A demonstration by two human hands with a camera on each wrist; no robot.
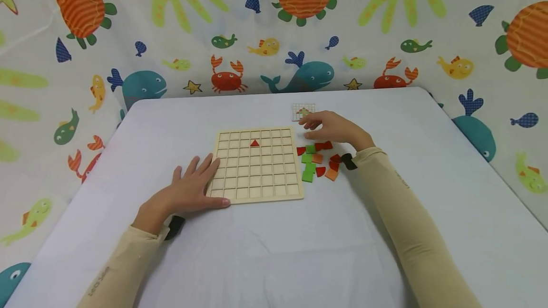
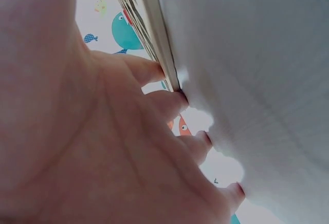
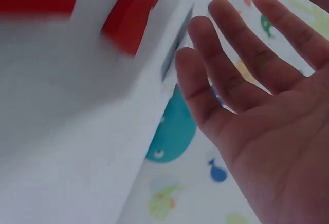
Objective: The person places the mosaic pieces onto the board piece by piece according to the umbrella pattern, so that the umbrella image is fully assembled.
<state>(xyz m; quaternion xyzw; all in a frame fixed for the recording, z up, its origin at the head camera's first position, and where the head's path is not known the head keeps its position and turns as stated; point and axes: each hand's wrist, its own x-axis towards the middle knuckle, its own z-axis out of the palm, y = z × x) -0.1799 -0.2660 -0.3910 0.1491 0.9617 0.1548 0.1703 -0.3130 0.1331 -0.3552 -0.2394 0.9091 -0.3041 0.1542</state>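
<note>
Board [image 1: 255, 170]: left hand [image 1: 188, 191] spread against its near-left corner, grip unclenched. Loose tiles [image 1: 310, 168] lie right of board; red triangle [image 1: 254, 143] sits within its far half. Off its far-right corner: right hand [image 1: 333, 127], grip released, then pattern card [image 1: 303, 108].

My left hand [image 1: 187, 193] rests along the left edge of a flat, pale gridded board [image 1: 267, 170], one red triangle [image 1: 254, 143] in a far-side cell. My right hand [image 1: 331, 128] is near a small patterned card [image 1: 301, 109], beside loose red, green and orange pieces [image 1: 310, 168].
</note>
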